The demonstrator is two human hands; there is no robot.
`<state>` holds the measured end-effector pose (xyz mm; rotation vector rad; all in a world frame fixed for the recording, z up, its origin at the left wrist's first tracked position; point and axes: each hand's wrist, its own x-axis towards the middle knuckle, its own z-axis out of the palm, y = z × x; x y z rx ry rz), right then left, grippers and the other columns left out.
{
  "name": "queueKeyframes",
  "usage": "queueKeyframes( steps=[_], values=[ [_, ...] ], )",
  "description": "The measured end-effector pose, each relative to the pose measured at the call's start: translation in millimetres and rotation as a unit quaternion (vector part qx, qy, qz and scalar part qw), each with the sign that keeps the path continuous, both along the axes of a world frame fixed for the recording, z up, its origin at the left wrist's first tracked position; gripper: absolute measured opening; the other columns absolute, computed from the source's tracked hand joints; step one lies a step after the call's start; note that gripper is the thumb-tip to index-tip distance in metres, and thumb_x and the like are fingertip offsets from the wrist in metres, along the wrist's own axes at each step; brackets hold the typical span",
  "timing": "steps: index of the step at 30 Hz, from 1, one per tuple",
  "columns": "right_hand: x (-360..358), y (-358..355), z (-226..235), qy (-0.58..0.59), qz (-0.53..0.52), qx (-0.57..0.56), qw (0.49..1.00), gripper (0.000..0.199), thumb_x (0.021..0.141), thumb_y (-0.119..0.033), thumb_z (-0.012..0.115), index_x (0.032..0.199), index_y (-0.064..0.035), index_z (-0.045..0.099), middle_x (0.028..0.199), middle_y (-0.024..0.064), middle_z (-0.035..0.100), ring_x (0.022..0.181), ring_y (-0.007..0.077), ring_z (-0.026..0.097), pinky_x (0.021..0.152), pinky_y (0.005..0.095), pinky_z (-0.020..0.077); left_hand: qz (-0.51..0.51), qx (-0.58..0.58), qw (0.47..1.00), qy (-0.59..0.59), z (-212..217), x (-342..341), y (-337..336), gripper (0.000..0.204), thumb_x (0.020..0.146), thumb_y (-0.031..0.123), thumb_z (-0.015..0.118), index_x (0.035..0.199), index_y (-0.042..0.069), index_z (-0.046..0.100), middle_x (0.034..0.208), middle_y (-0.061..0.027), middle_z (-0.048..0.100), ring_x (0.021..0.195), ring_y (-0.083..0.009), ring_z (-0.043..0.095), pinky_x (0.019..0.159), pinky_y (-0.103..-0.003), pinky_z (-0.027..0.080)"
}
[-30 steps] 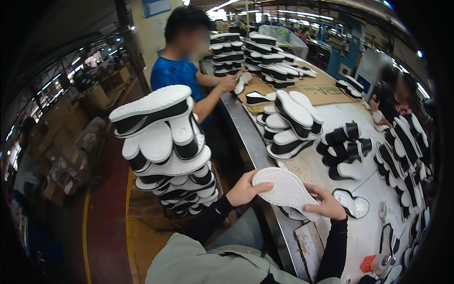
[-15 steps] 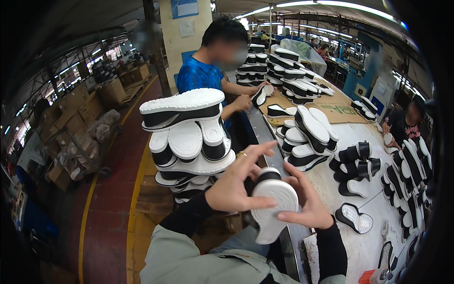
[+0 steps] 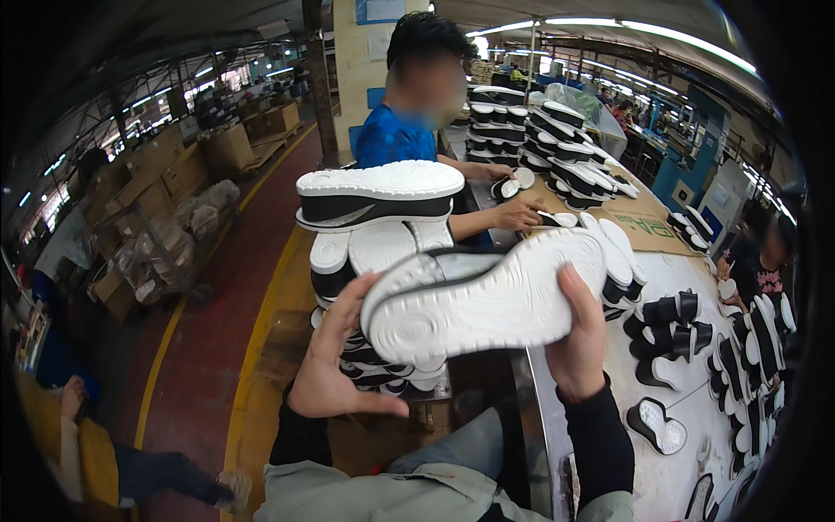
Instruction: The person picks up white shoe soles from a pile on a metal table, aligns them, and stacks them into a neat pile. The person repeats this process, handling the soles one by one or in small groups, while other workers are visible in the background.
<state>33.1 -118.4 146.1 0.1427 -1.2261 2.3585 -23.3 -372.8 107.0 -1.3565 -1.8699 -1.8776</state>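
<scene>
cardboard boxes (image 3: 228, 151), yellow floor line (image 3: 248, 370)

White table (image 3: 670, 478) | cardboard sheet (image 3: 639, 230) | piled soles (image 3: 755, 352) | 1 separate sole (image 3: 658, 426)

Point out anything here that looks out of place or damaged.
No damage or spill stands out; the sole in the right hand looks whole. One loose sole lies hollow side up on the white tabletop, apart from the piles, so it looks slightly stray.

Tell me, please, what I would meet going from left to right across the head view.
Plastic-wrapped bundles, left hand, held white-and-black sole, right hand on its right end, single sole lying cavity-up, piled soles near the right edge.
</scene>
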Motion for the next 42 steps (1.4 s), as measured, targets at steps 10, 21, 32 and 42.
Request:
queueKeyframes(
  steps=[10,21,32,42],
  values=[
    [-90,-36,2,-0.147,0.063,0.201,0.967,0.051,0.09,-0.045,0.052,0.115,-0.0007,0.054,0.091,0.0045,0.061,0.073,0.0096,0.055,0.055,0.0257,0.042,0.207,0.136,0.967,-0.057,6,-52,-17,0.049,0.09,0.021,0.065,0.127,-0.005,0.045,0.117,-0.0109,0.057,0.109,-0.0158,0.052,0.095,-0.028,0.04],
    [-98,-48,-3,-0.088,-0.02,0.366,0.926,0.053,0.096,-0.041,0.049,0.098,0.0109,0.063,0.08,0.0118,0.067,0.072,0.0121,0.058,0.066,0.0282,0.0455,0.304,0.08,0.948,0.041,-11,-133,-32,0.048,0.096,0.032,0.054,0.127,-0.004,0.046,0.121,-0.0139,0.054,0.115,-0.0224,0.05,0.099,-0.033,0.036],
    [-105,-42,-14,-0.006,-0.076,0.385,0.92,0.053,0.094,-0.04,0.053,0.096,0.0118,0.063,0.079,0.0198,0.067,0.072,0.0198,0.062,0.069,0.0338,0.0476,0.299,0.197,0.934,0.013,-35,-128,-11,0.053,0.09,0.024,0.064,0.131,-0.001,0.042,0.126,-0.011,0.049,0.117,-0.02,0.045,0.101,-0.032,0.034],
    [-52,-11,-28,-0.101,-0.059,0.41,0.905,0.068,0.094,-0.05,0.05,0.129,0.008,0.044,0.121,0.0182,0.049,0.109,0.0227,0.052,0.094,0.0329,0.041,0.37,0.221,0.9,0.066,-45,-134,-9,0.059,0.088,0.013,0.065,0.138,0.001,0.035,0.135,-0.015,0.044,0.123,-0.0236,0.042,0.104,-0.036,0.031]
  ],
)
